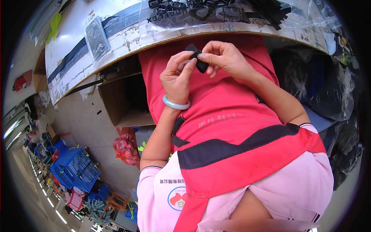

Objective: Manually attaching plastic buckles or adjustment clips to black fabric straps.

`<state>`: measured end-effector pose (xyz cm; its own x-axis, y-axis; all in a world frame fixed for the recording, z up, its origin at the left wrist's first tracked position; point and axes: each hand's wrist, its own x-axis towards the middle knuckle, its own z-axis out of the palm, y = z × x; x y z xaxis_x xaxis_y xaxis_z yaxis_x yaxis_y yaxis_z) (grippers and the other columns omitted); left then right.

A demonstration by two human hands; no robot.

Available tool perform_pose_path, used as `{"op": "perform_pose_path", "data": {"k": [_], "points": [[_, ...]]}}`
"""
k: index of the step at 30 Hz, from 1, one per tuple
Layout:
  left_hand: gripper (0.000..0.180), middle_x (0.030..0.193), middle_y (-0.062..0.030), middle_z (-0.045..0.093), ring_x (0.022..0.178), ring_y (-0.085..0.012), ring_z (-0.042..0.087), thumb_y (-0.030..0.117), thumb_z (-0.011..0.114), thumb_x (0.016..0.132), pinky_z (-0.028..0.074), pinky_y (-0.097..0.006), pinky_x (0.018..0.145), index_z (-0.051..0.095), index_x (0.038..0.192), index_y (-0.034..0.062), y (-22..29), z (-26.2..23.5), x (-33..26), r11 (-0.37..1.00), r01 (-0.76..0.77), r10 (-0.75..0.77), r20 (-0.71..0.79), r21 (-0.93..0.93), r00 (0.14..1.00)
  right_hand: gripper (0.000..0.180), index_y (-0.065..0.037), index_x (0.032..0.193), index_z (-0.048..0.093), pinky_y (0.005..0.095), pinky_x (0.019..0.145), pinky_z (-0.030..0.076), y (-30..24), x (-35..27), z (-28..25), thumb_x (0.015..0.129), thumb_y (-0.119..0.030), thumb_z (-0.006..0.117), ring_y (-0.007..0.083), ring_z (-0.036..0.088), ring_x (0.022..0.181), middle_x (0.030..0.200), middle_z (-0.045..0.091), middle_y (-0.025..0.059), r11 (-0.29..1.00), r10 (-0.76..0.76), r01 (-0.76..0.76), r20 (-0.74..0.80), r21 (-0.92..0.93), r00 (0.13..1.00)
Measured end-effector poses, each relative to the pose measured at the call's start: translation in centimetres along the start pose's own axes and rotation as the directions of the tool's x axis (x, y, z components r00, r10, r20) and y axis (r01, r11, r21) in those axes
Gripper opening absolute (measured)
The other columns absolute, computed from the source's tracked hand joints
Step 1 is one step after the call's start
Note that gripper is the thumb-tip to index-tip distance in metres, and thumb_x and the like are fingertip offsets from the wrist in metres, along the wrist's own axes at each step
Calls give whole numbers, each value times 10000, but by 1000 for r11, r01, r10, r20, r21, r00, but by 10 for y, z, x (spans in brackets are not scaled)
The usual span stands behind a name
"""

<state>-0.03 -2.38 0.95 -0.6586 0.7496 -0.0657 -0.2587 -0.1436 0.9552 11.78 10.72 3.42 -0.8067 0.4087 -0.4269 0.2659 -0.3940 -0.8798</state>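
A small black piece (198, 58) is pinched between both hands just below the curved edge of the white worktable (116, 50). My left hand (177, 75), with a pale green bangle on its wrist, grips the piece's lower side with thumb and fingers. My right hand (226, 58) holds its upper side from the right. Both hands sit in front of a red apron.
A clear bag of black parts (216, 11) lies on the table's far side, with a small clear packet (96, 36) and a long black strip (73, 56) to the left. A cardboard box (123, 100) sits under the table. Blue crates (73, 168) and a red bag (125, 149) stand on the floor.
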Motion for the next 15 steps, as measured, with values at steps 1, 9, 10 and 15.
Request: {"op": "perform_pose_path", "data": {"k": [1, 9, 10, 15], "points": [[141, 1076, -74, 630, 934, -134, 633, -33, 672, 855, 530, -239, 807, 681, 995, -19, -1, -1, 1, 996, -86, 86, 27, 10, 996, 191, -5, 912, 596, 212, 527, 531, 2, 1, 2, 925, -191, 636, 92, 620, 597, 780, 626, 53, 989, -94, 98, -38, 113, 995], [205, 996, -43, 551, 832, -83, 571, -101, 680, 802, 469, -187, 678, 680, 985, -7, -3, -4, -6, 951, -212, 187, 125, 225, 974, 216, -8, 969, 664, 210, 554, 524, 0, 5, -20, 916, -217, 654, 82, 620, 658, 774, 637, 21, 999, 31, -30, 153, -14, 988], [205, 992, -44, 549, 835, -88, 577, -103, 679, 800, 473, -189, 677, 680, 982, -6, -2, -5, -6, 931, -246, 210, 156, 269, 965, 210, -16, 951, 674, 209, 565, 510, -1, 6, -21, 910, -222, 664, 73, 615, 670, 760, 640, 12, 999, 26, -19, 164, -49, 986], [205, 1023, -46, 564, 852, -85, 586, -113, 667, 815, 478, -192, 720, 677, 999, -24, 4, -2, -8, 935, -249, 199, 208, 253, 958, 168, -8, 948, 668, 205, 630, 500, 11, 11, -20, 905, -171, 666, 71, 612, 716, 803, 650, 19, 984, -160, 163, 45, -69, 986]]}}
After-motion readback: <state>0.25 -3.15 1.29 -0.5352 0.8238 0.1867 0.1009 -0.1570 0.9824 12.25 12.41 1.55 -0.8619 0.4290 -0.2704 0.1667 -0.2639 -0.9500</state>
